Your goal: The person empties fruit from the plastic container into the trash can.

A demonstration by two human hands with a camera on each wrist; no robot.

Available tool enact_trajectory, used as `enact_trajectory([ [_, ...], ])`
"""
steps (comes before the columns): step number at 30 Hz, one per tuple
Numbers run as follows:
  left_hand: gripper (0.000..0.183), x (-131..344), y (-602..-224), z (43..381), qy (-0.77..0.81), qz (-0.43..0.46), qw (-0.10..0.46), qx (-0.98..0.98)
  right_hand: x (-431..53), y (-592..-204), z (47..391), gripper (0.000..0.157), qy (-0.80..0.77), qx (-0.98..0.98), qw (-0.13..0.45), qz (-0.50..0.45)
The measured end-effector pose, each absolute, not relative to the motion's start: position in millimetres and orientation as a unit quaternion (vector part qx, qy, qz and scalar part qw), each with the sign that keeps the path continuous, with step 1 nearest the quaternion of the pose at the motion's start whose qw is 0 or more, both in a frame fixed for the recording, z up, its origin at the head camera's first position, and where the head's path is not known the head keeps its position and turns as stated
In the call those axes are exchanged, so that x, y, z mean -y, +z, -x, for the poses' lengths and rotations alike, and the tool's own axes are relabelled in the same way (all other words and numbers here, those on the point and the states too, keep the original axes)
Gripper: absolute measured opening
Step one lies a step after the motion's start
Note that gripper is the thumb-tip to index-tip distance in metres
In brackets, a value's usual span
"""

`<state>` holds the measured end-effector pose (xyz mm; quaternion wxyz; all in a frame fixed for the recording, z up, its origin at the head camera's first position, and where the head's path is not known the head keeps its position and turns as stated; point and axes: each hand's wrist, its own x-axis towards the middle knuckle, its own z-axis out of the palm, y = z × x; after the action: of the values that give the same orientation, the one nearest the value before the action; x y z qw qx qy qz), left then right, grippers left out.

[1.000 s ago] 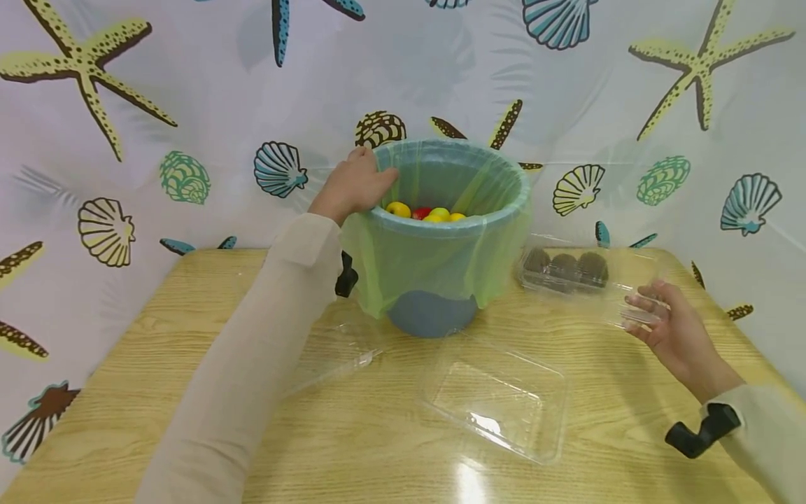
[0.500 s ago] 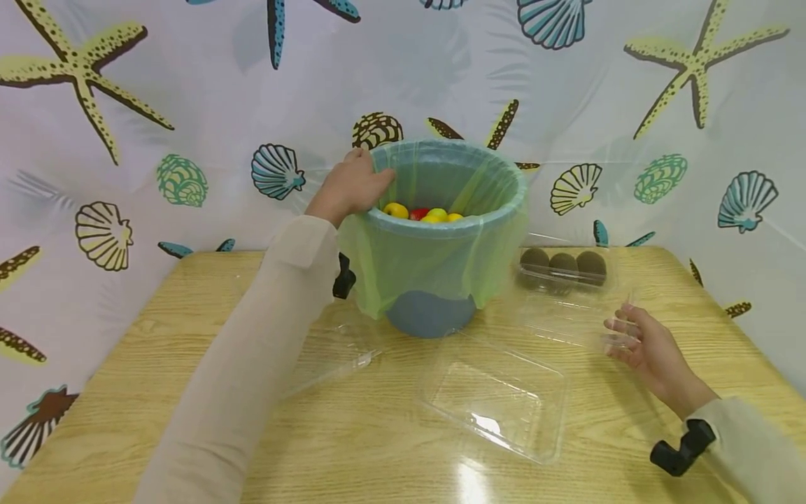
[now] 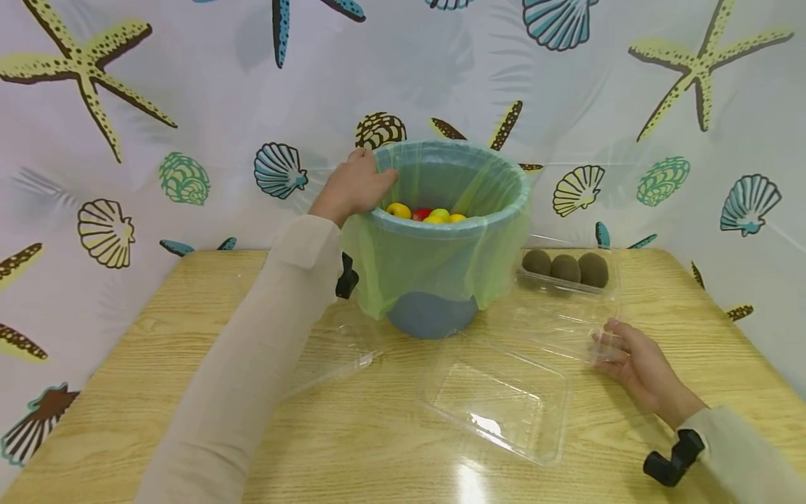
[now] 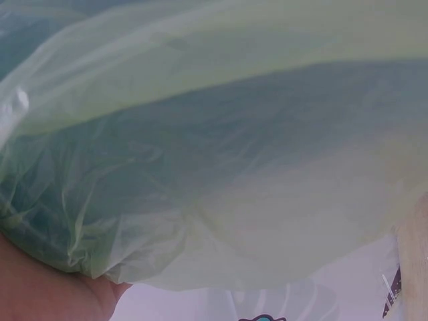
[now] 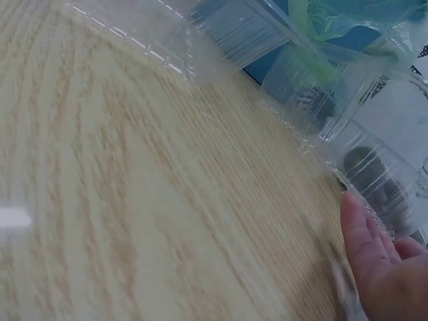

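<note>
My left hand (image 3: 357, 183) grips the left rim of a blue bin (image 3: 434, 318), whose pale green bag liner (image 3: 422, 266) is folded over the edge. In the left wrist view, the bag (image 4: 221, 160) fills most of the picture, with part of the hand at lower left. My right hand (image 3: 639, 367) holds the right end of a clear plastic container (image 3: 548, 329) low over the table, between fingers and thumb. Behind it, brown kiwis (image 3: 565, 268) sit in another clear box. Seen from the right wrist, the hand (image 5: 388, 267) pinches the container's edge.
Yellow fruit (image 3: 398, 210) and red fruit (image 3: 420, 213) lie inside the bin. A clear plastic tray (image 3: 497, 399) rests at the front, and another clear piece (image 3: 334, 357) lies beside the left sleeve. A shell-patterned cloth (image 3: 441, 70) hangs behind the wooden table (image 3: 352, 448).
My right hand has moved left and down toward the table, bringing the clear container with it in front of the kiwis. My left hand has stayed on the bin's rim.
</note>
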<state>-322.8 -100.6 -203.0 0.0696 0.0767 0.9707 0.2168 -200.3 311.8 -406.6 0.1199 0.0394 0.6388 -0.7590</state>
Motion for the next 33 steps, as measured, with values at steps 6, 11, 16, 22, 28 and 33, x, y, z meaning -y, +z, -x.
enact_trajectory([
  [6,0.070,101,-203,323,0.214,-0.074,0.067,-0.972,-310,-407,201,0.027,-0.747,-0.646,0.156,-0.031],
  [11,0.070,102,-203,323,0.215,-0.074,0.067,-0.971,-306,-406,200,0.057,-0.684,-0.709,0.163,-0.045],
  [16,0.070,102,-203,322,0.220,-0.072,0.066,-0.971,-304,-404,202,0.076,-0.660,-0.732,0.165,-0.041],
  [22,0.070,102,-202,322,0.221,-0.073,0.066,-0.970,-304,-404,203,0.071,-0.659,-0.733,0.163,-0.045],
  [28,0.070,102,-202,321,0.223,-0.072,0.064,-0.970,-310,-404,210,0.040,-0.684,-0.713,0.141,-0.064],
  [33,0.069,101,-203,321,0.228,-0.075,0.068,-0.968,-320,-405,218,0.042,-0.702,-0.694,0.137,-0.084],
])
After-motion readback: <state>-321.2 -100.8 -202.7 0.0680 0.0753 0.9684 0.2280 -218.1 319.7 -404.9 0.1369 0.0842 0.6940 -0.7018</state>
